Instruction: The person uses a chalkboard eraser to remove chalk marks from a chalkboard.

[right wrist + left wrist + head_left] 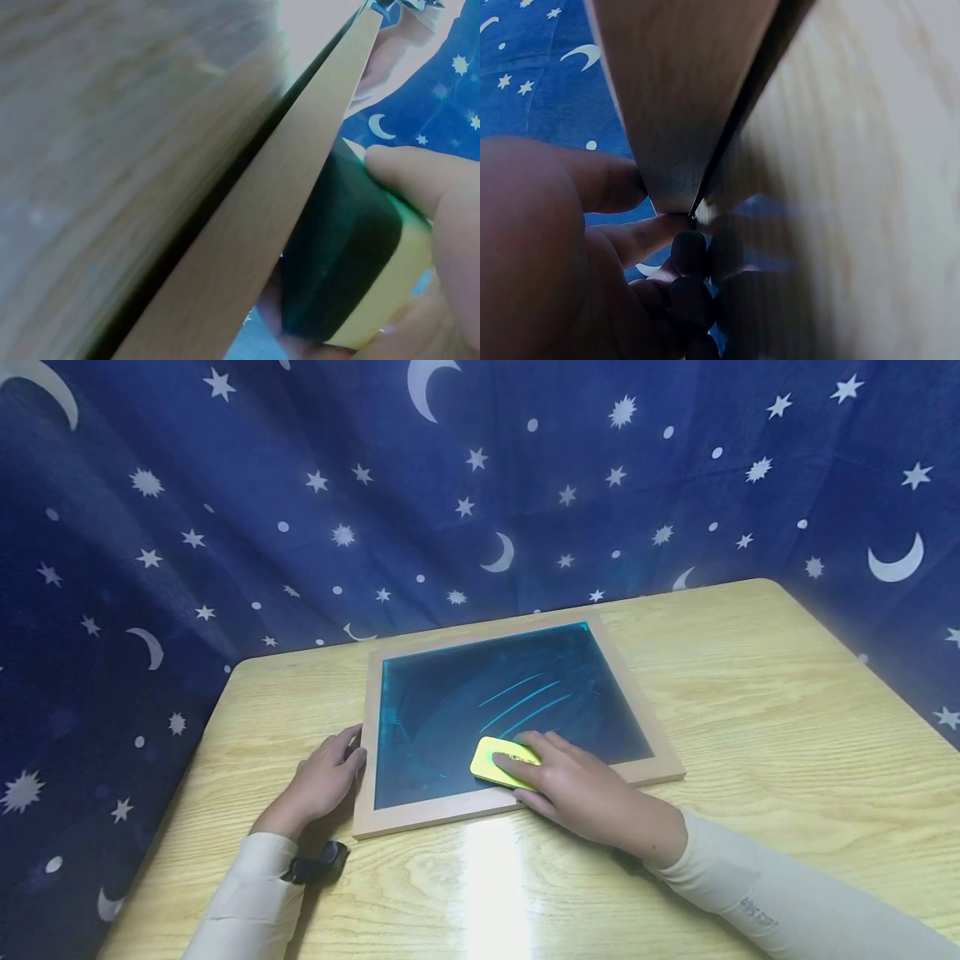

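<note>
A dark chalkboard (427,718) in a pale wooden frame (442,812) lies flat on the table. My right hand (573,785) grips a yellow chalkboard eraser (487,762) over the board's near side, thumb and fingers around its sides. In the right wrist view the eraser's dark felt pad (337,244) faces the board, partly hidden behind the frame's edge. Several blue chalk lines (521,703) run slantwise just beyond the eraser. At the left, my left hand (322,781) touches the frame's outer side with its fingertips; the left wrist view shows the thumb (611,180) against that side.
The light wood-grain table (780,693) extends on both sides of the board. Behind it hangs a dark blue curtain (420,527) with white stars and moons. A black strap (318,864) is on the left wrist, and a bright reflection lies on the table's near part.
</note>
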